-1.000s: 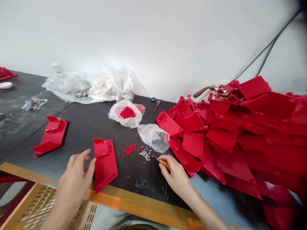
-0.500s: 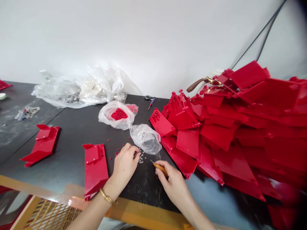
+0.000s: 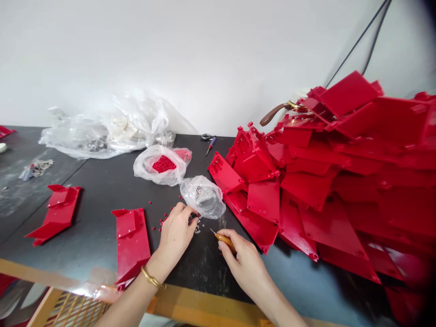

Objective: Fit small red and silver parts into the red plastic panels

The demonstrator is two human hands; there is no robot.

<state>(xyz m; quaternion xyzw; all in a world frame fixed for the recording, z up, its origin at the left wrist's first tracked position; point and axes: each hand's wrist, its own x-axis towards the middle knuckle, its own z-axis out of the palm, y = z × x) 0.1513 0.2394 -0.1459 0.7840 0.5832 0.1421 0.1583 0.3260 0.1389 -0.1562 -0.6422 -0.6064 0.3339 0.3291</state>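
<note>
My left hand [image 3: 177,230] is over the table with thumb and fingertips bent together in a pinch. Whatever is between them is too small to make out. Just beside those fingertips lie several small metal rings [image 3: 198,228], partly covered by the hand. Small red beads [image 3: 161,223] are scattered behind the left hand. In my right hand [image 3: 243,259] is a thin-tipped tool [image 3: 226,241] with an orange-brown handle, its metal point toward the rings. Left of my left forearm lies a red plastic panel [image 3: 131,245] with upright flaps.
A large heap of red panels [image 3: 306,181] fills the right side. Behind the hands sit an open bag of red beads [image 3: 141,170] and a clear bag of rings [image 3: 213,204]. Another red panel [image 3: 61,211] lies left. A screwdriver [image 3: 211,143] and larger plastic bags [image 3: 136,122] are at the back.
The view has shifted slightly, so most things appear a little further left. Both hands keep nearly the same pose; the right hand still grips the tool.
</note>
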